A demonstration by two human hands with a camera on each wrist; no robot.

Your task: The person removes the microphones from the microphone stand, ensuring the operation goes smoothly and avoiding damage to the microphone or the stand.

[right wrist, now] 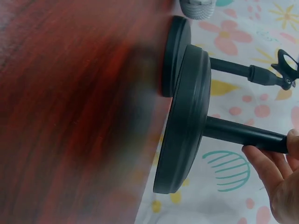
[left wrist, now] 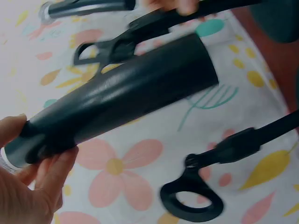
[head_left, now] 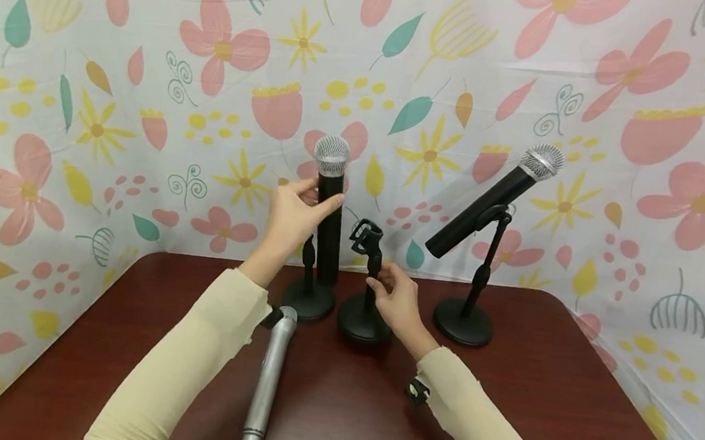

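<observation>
My left hand (head_left: 294, 218) grips a black microphone (head_left: 328, 235) with a silver grille near its top, holding it upright with the lower end down. In the left wrist view, that black microphone (left wrist: 117, 93) passes close to an open clip on a stand. My right hand (head_left: 398, 301) pinches the pole of the middle black desk stand (head_left: 364, 322), whose clip (head_left: 366, 236) holds no microphone. The right wrist view shows the round base (right wrist: 184, 126) of this stand; whether it touches the table is unclear. Behind the black microphone is the left desk stand (head_left: 309, 303), its top partly hidden.
At the right, another desk stand (head_left: 464, 321) carries a tilted black microphone (head_left: 482, 207). A silver microphone (head_left: 269, 380) lies on the dark red table (head_left: 335, 414), beside my left forearm. A flower-patterned cloth (head_left: 441, 67) hangs behind the table.
</observation>
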